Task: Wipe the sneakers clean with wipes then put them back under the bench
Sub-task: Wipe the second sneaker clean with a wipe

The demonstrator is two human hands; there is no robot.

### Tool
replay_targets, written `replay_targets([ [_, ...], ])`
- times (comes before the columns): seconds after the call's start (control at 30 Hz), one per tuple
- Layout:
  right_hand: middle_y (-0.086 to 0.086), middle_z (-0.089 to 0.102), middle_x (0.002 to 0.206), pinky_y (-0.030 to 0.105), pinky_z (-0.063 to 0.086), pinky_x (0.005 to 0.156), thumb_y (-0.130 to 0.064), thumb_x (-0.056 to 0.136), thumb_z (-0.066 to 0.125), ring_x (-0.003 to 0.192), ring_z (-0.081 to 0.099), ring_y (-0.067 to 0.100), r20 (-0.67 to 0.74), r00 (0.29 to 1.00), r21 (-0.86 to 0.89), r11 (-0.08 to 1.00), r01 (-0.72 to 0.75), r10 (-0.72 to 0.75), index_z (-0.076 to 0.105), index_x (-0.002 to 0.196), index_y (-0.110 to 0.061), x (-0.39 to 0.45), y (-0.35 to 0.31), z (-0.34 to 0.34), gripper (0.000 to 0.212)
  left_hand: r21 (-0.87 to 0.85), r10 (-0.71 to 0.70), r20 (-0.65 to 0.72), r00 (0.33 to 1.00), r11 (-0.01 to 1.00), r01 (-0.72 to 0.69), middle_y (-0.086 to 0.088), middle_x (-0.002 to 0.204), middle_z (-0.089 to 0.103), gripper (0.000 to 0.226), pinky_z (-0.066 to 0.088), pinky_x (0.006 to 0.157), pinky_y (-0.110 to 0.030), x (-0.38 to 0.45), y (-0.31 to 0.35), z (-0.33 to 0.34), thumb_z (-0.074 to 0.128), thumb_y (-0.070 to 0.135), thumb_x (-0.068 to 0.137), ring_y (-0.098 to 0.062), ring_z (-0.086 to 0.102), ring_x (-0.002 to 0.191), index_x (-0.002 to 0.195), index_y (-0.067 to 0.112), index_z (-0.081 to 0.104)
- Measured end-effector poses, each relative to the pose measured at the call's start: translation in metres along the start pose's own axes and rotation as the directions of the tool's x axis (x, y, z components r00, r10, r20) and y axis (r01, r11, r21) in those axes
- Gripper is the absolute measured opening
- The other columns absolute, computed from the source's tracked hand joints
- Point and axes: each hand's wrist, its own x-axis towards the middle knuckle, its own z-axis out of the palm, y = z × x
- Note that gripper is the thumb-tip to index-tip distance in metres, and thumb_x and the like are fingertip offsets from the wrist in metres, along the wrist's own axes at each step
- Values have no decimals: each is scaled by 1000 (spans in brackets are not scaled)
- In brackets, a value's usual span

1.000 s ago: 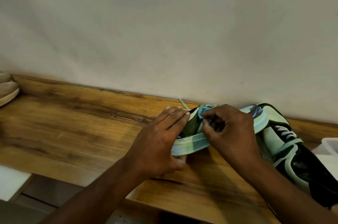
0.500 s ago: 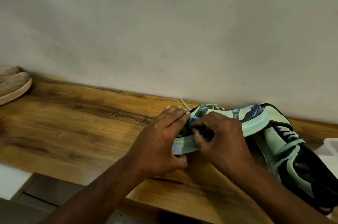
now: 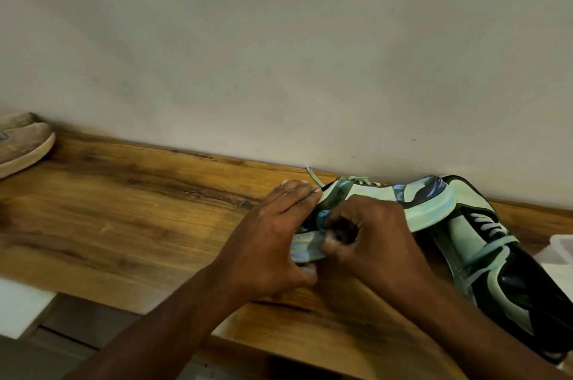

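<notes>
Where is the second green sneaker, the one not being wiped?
In the head view, the second green sneaker lies on the wooden bench at far right, partly under the toe of the held sneaker, beside a white container.

Single head-worn wide-angle view, no second camera. Looks forward and down from close range. Wall (image 3: pixel 279 38) fills upper half of frame; bench (image 3: pixel 139 209) runs diagonally across lower half, its near edge at bottom. Forearms enter from bottom edge.
</notes>
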Motion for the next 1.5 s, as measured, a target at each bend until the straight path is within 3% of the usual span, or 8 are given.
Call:
replay_targets([
  [0.17, -5, 70, 78, 36, 58, 63, -4, 74, 83, 65, 63, 8, -282, 956, -22, 995, -93, 83, 80, 87, -18, 8, 16, -8, 19, -8, 27, -23, 999, 1000, -27, -2, 157, 50, 103, 17, 128, -22, 0, 5, 0, 87, 41, 63, -11, 36, 150, 153, 10, 48],
  [0.37, -9, 68, 76, 34, 55, 60, -20, 69, 82, 65, 61, 6, 10, 1000, 5, 1000, -9, 8, 78, 82, -23, -1, -4, 5, 14, -56, -13, 12, 1000, 998, 13, 3, 162, 42, 109, 19, 128, -26, 1, 0, -2, 83, 47, 60, -7, 28, 154, 157, 15, 44],
  [0.57, -5, 68, 77, 35, 56, 62, -3, 72, 83, 63, 60, 9, -267, 961, -58, 995, -84, 65, 78, 85, -17, 6, 12, -3, 19, 8, 47, -5, 999, 999, -47, -2, 158, 49, 104, 23, 128, -32, 0, 4, 1, 87, 42, 65, -12, 34, 152, 155, 11, 46],
  [0.77, -12, 68, 73, 32, 55, 58, -11, 68, 87, 61, 62, 6, -59, 997, 18, 999, -51, 52, 79, 80, -22, 1, 1, -3, 18, -5, 35, -2, 999, 999, -35, -2, 159, 47, 106, 16, 129, -27, 0, 2, -1, 87, 43, 63, -11, 32, 153, 156, 11, 45],
  [0.93, -10, 69, 74, 34, 57, 62, -5, 70, 83, 63, 64, 4, -264, 950, 43, 986, -163, 169, 79, 82, -22, 8, 18, -12, 22, 22, 70, -21, 997, 997, -70, -4, 156, 50, 104, 18, 129, -28, 0, 5, 1, 88, 42, 64, -13, 36, 150, 154, 8, 47],
  [1.13, -13, 70, 70, 13, 50, 56, -1, 70, 86, 64, 67, 4, -17, 993, 157, 981, -112, 116, 79, 85, -20, 2, 2, -4, 25, 48, 70, -9, 997, 996, -70, -3, 159, 47, 106, 20, 129, -31, -2, 3, 1, 86, 45, 65, -14, 33, 153, 156, 10, 43],
  [1.27, -12, 71, 69, 15, 55, 57, -2, 71, 85, 59, 68, 3, -155, 953, 212, 951, -226, 261, 77, 98, -25, 10, 20, -16, 36, 64, 99, -11, 995, 993, -98, -5, 157, 50, 102, 18, 129, -30, -1, 4, 1, 87, 42, 67, -16, 37, 151, 154, 7, 46],
  [1.5, -14, 72, 68, 19, 53, 59, -2, 67, 87, 63, 68, 1, -147, 975, 125, 981, -150, 167, 83, 79, -20, 6, 10, -13, 22, 90, 145, 15, 989, 985, -146, -5, 157, 50, 95, 28, 127, -41, -2, 0, 3, 86, 40, 72, -18, 39, 151, 153, 6, 48],
])
